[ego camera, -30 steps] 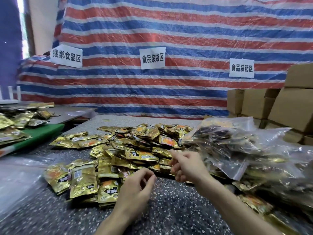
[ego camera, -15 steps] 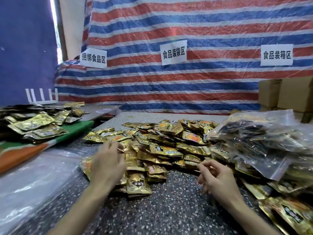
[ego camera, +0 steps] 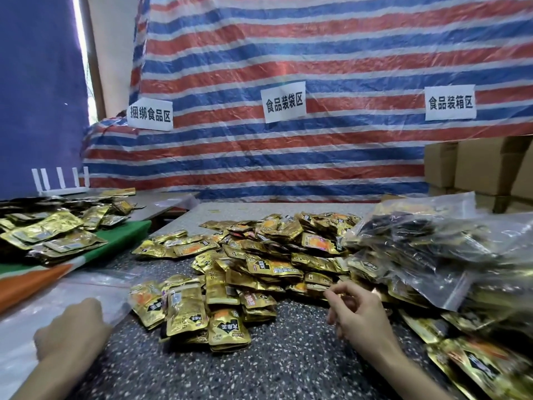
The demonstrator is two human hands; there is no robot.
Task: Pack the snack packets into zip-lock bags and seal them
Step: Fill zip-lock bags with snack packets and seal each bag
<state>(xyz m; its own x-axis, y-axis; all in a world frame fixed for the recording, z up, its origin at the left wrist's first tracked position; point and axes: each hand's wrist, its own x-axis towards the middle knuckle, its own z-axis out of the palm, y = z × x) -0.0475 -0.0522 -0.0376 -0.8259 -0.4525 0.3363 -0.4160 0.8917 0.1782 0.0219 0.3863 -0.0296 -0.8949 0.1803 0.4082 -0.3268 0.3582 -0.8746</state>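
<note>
A heap of gold foil snack packets lies across the middle of the speckled table. To its right, clear zip-lock bags filled with packets are stacked. Flat empty clear bags lie at the near left. My left hand rests on these empty bags, back up, its fingertips hidden. My right hand hovers at the near edge of the heap, fingers loosely curled, thumb near forefinger, with nothing visible in it.
More gold packets lie on a green and orange surface at the left. Cardboard boxes stand at the back right. A striped tarp with three paper signs hangs behind the table. Loose packets lie at the near right.
My left hand has moved left, off the packet heap and onto the empty clear bags. My right hand has stayed by the heap's near edge. The view has shifted left.
</note>
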